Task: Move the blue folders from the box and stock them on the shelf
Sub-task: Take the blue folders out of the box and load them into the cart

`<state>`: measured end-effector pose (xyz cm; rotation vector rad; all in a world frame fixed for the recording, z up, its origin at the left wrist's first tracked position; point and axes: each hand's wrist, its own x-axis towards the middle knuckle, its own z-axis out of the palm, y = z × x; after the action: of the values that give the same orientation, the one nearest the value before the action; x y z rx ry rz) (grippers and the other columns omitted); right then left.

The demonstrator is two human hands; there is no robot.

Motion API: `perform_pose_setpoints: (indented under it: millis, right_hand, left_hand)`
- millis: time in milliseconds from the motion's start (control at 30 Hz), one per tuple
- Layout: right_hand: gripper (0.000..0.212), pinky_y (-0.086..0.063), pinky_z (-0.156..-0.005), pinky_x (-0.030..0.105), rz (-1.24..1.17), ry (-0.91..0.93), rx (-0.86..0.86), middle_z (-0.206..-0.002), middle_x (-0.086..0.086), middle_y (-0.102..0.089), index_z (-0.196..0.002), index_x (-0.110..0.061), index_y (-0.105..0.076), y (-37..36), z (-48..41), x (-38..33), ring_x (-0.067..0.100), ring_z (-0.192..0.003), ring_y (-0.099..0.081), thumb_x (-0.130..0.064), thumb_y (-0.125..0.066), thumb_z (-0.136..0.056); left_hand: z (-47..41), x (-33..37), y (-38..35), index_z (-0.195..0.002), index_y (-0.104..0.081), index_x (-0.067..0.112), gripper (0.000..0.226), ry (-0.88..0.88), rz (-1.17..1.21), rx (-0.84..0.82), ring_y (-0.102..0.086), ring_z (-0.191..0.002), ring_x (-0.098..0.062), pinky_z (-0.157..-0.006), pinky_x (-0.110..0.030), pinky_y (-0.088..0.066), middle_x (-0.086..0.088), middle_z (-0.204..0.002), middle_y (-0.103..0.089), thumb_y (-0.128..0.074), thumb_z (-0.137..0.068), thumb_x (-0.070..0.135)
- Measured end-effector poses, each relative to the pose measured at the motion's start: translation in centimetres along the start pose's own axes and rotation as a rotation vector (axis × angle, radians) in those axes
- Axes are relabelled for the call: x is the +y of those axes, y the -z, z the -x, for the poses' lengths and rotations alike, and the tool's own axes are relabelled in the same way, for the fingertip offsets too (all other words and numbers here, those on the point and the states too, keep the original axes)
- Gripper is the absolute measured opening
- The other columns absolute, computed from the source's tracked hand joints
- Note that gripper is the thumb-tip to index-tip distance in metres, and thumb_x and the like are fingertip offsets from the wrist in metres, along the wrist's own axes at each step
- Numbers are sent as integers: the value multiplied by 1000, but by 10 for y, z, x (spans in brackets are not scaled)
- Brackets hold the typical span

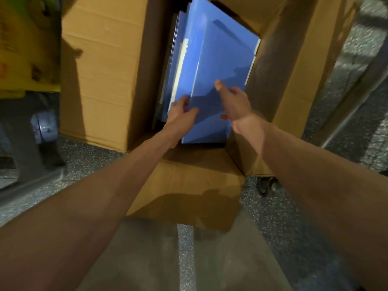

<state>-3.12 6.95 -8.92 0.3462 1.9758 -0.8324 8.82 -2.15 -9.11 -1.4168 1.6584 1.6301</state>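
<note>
Several blue folders stand packed on edge inside an open cardboard box, whose flaps fold outward on all sides. Both my arms reach down into the box. My left hand grips the left edge of the nearest folder, thumb on its front face. My right hand clasps the same folder on its right side, thumb pressed on the front, fingers hidden behind it. The folder leans toward me, slightly apart from the stack behind. No shelf is in view.
The box's near flap hangs down toward me over a speckled grey floor. A black caster wheel shows under the box at the right. Yellow cartons sit at the left above a grey frame.
</note>
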Motion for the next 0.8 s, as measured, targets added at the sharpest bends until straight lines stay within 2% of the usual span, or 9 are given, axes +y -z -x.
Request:
perform_pose_setpoints:
  millis: [67, 133, 167, 233, 367, 467, 567, 667, 800]
  right_hand:
    - [89, -48, -103, 49, 34, 20, 42, -153, 2, -42, -151, -15, -37, -1, -1, -8, 25, -136, -45, -66, -64, -83]
    - [80, -49, -101, 46, 107, 75, 106, -148, 5, -49, -145, -15, -46, 1, -3, -16, 28, -133, -48, -61, -67, -83]
    - [68, -50, -99, 44, 156, 109, 142, -141, 8, -55, -139, -13, -51, 3, -5, -16, 29, -128, -52, -54, -66, -87]
    - [52, -50, -98, 43, 213, 140, 185, -130, 11, -61, -133, -12, -56, 10, -7, -15, 30, -120, -57, -46, -60, -93]
    - [65, -55, -91, 50, 211, 123, 123, -123, 5, -66, -135, -22, -55, 27, -9, 0, 30, -110, -64, -65, -51, -86]
    - [81, -54, -97, 50, 171, 125, 37, -128, -5, -65, -143, -32, -47, 39, -10, 12, 22, -115, -63, -78, -52, -77]
    - [96, -52, -100, 49, 151, 128, 24, -129, -7, -65, -145, -34, -45, 45, -12, 18, 20, -118, -62, -88, -52, -66]
    - [91, -54, -98, 49, 149, 143, 19, -127, -8, -66, -143, -33, -46, 50, -6, 18, 19, -115, -63, -86, -53, -69]
    - [75, -56, -93, 51, 189, 180, 54, -117, -6, -70, -132, -30, -58, 60, -7, 11, 22, -108, -66, -79, -48, -77]
  left_hand:
    - [3, 10, 0, -136, -57, 27, 50, 6, 20, -121, -64, -106, -12, -88, -28, -54, 2, -121, -61, -61, -87, 33]
    - [10, 20, 1, -131, -60, 25, 34, -16, -4, -254, -61, -94, 1, -77, -15, -50, 10, -109, -63, -57, -98, 20]
    - [13, 23, 1, -134, -60, 23, 33, -38, -45, -311, -59, -97, 3, -78, -13, -47, 10, -113, -62, -54, -101, 18]
    - [11, 26, 4, -139, -58, 23, 36, -103, -162, -304, -51, -123, -6, -98, -20, -42, 4, -139, -52, -53, -103, 22]
    - [-11, 30, 13, -158, -27, 27, 61, -80, -245, -67, -12, -154, -23, -122, -37, -20, -2, -169, -1, -53, -103, 34]
    - [-27, 30, 8, -161, 2, 23, 79, -11, -282, -26, 0, -156, -25, -124, -40, -16, -1, -169, 12, -50, -104, 37]
    - [-31, 27, -3, -161, 7, 20, 83, 7, -270, 1, -9, -155, -27, -120, -37, -26, -1, -169, 6, -51, -104, 37]
    - [-23, 28, -8, -162, -8, 21, 80, -17, -120, 154, -33, -146, -27, -110, -36, -42, -2, -165, -24, -57, -100, 36]
    - [-7, 41, -10, -157, -29, 18, 65, -23, 160, 144, -52, -124, -15, -83, -13, -45, 5, -135, -52, -58, -101, 35]
